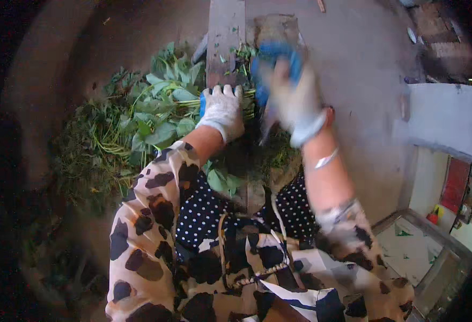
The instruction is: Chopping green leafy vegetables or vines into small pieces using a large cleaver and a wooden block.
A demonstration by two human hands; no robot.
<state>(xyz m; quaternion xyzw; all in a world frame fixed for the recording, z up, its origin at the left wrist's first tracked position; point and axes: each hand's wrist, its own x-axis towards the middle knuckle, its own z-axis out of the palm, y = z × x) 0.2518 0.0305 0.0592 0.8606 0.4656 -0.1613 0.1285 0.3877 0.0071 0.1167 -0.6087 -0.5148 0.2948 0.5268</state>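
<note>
My left hand [222,108], in a white knit glove with a blue-coated palm, grips a bundle of green leafy stems [159,104] across a wooden plank [226,36]. The leaves spread out to the left of the hand, and the stem ends [250,102] stick out on its right. My right hand [294,92], in the same kind of glove, is raised just right of the stem ends and blurred by motion. A thin grey, blade-like shape [268,126] shows below it. Whether the right hand holds something cannot be made out.
A heap of cut greens [95,141] lies on the floor to the left. Leaf scraps [242,60] litter the plank. Chopped greens [282,153] lie in shadow below my right hand. A doorway with a red panel [455,183] stands at the far right.
</note>
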